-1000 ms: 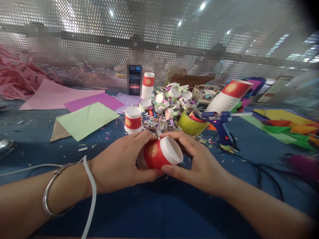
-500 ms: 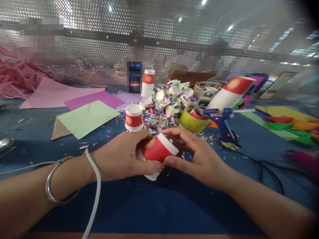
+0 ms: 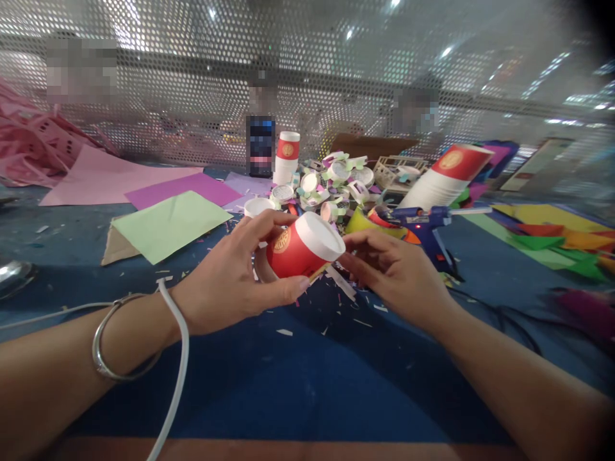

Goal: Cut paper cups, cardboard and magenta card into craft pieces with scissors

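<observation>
My left hand [image 3: 245, 269] is wrapped round a red and white paper cup [image 3: 300, 253] with a gold emblem, its thumb along the lower side. The cup is tilted, with a white end facing up and to the right. At that end my right hand [image 3: 389, 266] has its thumb and forefinger closed against the cup's edge; the other fingers are curled. Another paper cup [image 3: 259, 206] stands just behind my left hand and is mostly covered by it. Beneath the held cup lies a white paper strip [image 3: 342, 282] among scraps.
Behind are a heap of cut cup rings [image 3: 336, 182], a yellow-green bowl-like piece [image 3: 359, 221], a blue glue gun [image 3: 435, 230] with its cable, and stacked cups [image 3: 446, 176]. Coloured sheets [image 3: 173, 224] lie at left, folded coloured paper [image 3: 552, 240] at right. A phone [image 3: 262, 147] stands at the back.
Both hands have lifted the cup up and away from me, turning its white end more upward. The standing cup behind is now more covered, and scraps beneath have come into sight.
</observation>
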`<state>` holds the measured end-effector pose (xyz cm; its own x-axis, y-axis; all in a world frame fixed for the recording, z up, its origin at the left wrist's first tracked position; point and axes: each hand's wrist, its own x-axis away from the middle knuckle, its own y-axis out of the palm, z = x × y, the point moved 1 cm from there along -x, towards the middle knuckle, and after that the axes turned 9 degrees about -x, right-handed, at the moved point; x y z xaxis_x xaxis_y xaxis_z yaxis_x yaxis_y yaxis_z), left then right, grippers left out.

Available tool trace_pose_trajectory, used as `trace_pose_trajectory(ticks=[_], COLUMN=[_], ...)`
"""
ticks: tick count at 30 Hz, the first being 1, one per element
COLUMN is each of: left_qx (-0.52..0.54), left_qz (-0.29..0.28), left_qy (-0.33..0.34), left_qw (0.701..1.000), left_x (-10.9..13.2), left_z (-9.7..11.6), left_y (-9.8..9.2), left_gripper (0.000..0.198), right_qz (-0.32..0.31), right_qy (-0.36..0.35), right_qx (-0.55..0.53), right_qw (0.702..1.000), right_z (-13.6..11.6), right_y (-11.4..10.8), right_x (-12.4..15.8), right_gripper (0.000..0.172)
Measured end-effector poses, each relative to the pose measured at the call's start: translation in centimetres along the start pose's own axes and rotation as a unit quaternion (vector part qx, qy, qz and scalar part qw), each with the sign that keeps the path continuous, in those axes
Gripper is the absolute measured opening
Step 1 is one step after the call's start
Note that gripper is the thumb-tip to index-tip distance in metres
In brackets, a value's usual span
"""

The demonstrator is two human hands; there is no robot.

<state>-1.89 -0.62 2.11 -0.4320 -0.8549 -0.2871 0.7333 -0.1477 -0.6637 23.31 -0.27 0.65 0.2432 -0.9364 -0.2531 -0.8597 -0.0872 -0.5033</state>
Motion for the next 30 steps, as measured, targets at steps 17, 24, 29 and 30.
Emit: trace_pose_trajectory(ticks=[17,24,29,30], left_qx=[-0.035,-0.104,-0.089,-0.101], left_qz=[0.015,0.066,0.059,0.060], left_qy=[0.029,0.111,0.083,0.080], left_qw=[0.999,0.986,0.991,0.990], left_x=[0.0,-0.1,-0.1,-0.1], left_z=[-0.9,-0.7,-0.4,-0.3], left_y=[1.1,1.0,0.8,0.8], left_gripper=[0.060,0.057,0.054,0.054], right_qz=[-0.073,-0.061,-0.058,-0.059], right_qy=[0.049,0.048,0.046,0.044], right_qx=[0.113,0.140,0.201,0.208], right_qw=[0.990,0.987,0.977,0.975], right_z=[0.6,0.7,0.9,1.0], right_y=[-0.4,-1.0,-2.0,-2.2], right_x=[-0.9,-0.9,-1.2,-1.2], right_gripper=[0.021,0.022,0.021,0.020])
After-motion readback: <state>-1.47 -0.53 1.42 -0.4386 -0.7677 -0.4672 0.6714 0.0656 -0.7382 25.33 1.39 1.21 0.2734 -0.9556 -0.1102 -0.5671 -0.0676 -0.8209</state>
